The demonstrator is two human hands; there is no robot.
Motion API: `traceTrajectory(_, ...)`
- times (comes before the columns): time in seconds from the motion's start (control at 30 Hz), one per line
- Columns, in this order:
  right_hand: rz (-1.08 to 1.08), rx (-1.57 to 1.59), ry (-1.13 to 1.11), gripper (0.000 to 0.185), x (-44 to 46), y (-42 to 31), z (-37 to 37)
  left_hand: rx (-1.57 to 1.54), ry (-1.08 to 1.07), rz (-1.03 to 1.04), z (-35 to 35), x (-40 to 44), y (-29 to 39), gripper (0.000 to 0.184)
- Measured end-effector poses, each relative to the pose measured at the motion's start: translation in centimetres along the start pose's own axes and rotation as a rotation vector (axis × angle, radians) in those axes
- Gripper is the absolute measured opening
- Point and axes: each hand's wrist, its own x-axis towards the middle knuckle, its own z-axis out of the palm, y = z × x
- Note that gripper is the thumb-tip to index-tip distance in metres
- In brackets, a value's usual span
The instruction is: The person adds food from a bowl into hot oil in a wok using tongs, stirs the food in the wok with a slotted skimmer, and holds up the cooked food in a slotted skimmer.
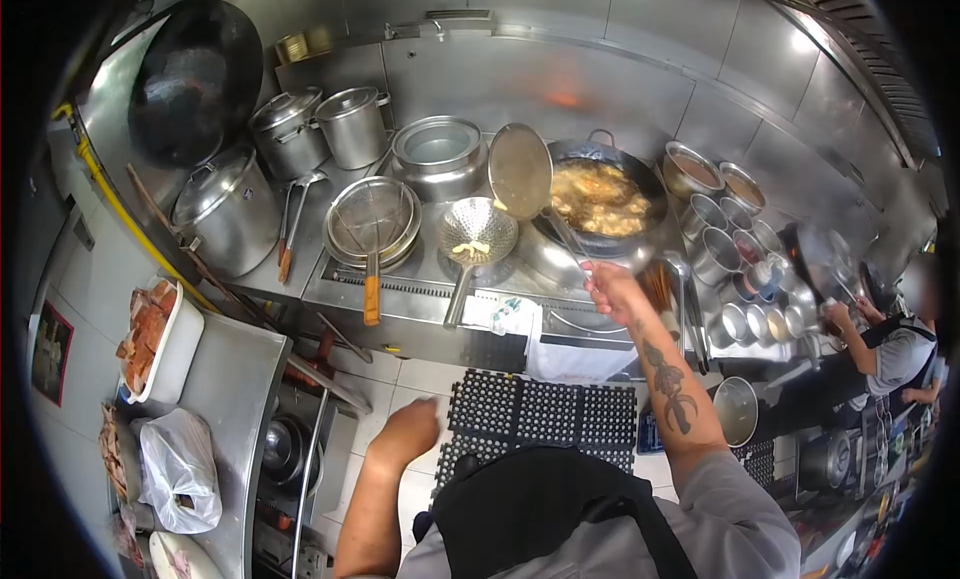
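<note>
My right hand (612, 289) is closed round the handle of a wide ladle (521, 171), whose bowl is tilted up at the left edge of a black wok (652, 194). Browned pieces of food (600, 197) sit in bubbling oil in the wok. Left of the ladle, a perforated strainer (480, 227) holds a few pale yellow pieces (470, 250). My left hand (412, 431) hangs low in front of the stove, its fingers curled, and nothing shows in it.
Mesh strainers (373, 219) with a wooden handle and a metal pot (437, 151) stand left on the stove. Metal containers (717, 251) are at the right. A white tray of meat (180, 347) lies far left. Another person (900, 349) works at the far right.
</note>
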Motion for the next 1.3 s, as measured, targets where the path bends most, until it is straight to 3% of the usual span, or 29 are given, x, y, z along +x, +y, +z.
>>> traceTrajectory(0.1,-0.037,-0.035,0.043,0.027,0.5,-0.3,0.6,0.072,-0.325,-0.519,9.6,-2.9,-11.7,0.032)
traceTrajectory(0.17,-0.042,0.045,0.056,0.028,0.2,-1.0,0.2,0.114,-0.389,-0.535,19.7,-7.5,-21.4,0.026)
traceTrajectory(0.2,-0.061,0.052,0.057,0.029,0.4,-1.2,-0.6,-0.187,-0.546,-0.839,19.9,-9.4,-20.4,0.024)
traceTrajectory(0.27,-0.087,0.038,0.112,0.028,0.1,-2.1,-1.6,-0.622,-0.629,-1.008,26.9,-15.2,-24.7,0.017)
traceTrajectory(0.4,-0.164,-0.061,0.213,0.016,0.2,-3.1,-3.2,-0.463,-0.643,-0.865,26.0,-15.1,-25.4,0.019)
traceTrajectory(0.57,-0.189,-0.098,0.274,0.016,0.1,-1.9,-3.7,-0.247,-0.676,-0.657,26.3,-16.8,-25.6,0.022)
traceTrajectory(1.03,-0.032,0.135,0.324,0.012,3.6,-0.2,-3.8,0.281,-0.621,-0.001,28.3,-13.2,-27.9,0.032)
traceTrajectory(1.3,0.03,0.481,0.144,0.014,5.3,0.4,-6.4,0.258,-0.574,-0.037,26.3,-11.5,-26.8,0.031)
